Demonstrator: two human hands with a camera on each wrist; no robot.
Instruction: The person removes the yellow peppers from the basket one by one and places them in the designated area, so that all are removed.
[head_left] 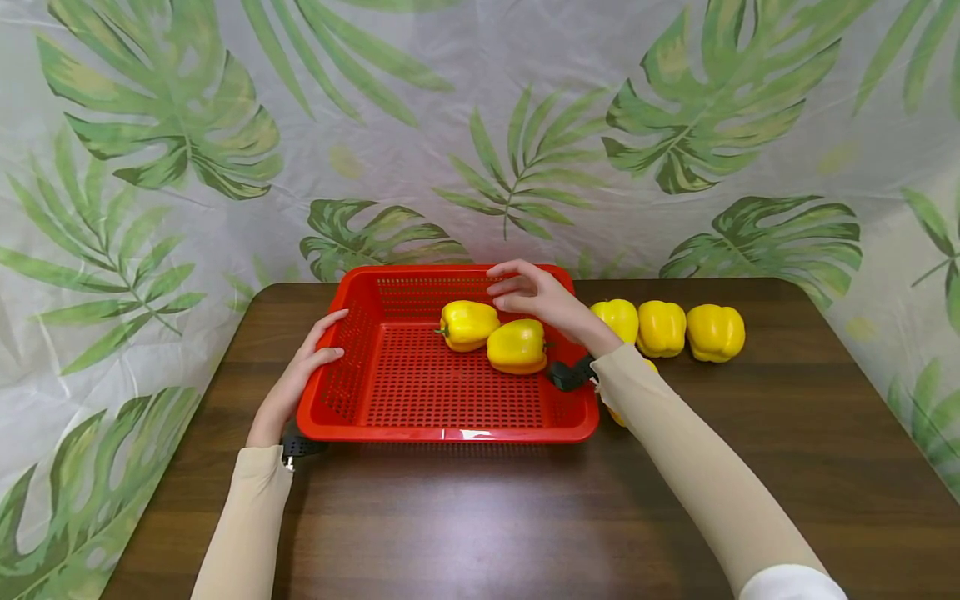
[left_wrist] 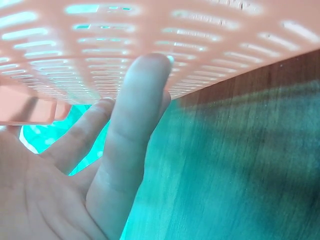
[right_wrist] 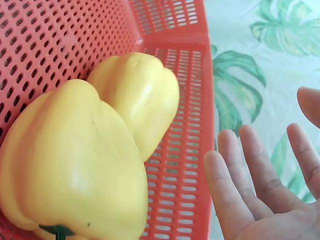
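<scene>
"Over the red basket [head_left: 375,434], where's my right grip [head_left: 538,292]?"

"Empty, fingers loose; two yellow peppers [head_left: 517,346] lie sideways below, toward the near rim. Your left grip [head_left: 300,367], farther off, rests straight-fingered against the basket's side."

Stretches the left arm [head_left: 243,525] and the right arm [head_left: 705,467] forward, slanting both inward. Poses the left hand [head_left: 291,382] with thumb and forefinger parted. Hovers with the right hand [head_left: 551,302] farther forward, pointing loosely bent, slightly spread fingers [head_left: 517,267] leftward.
</scene>
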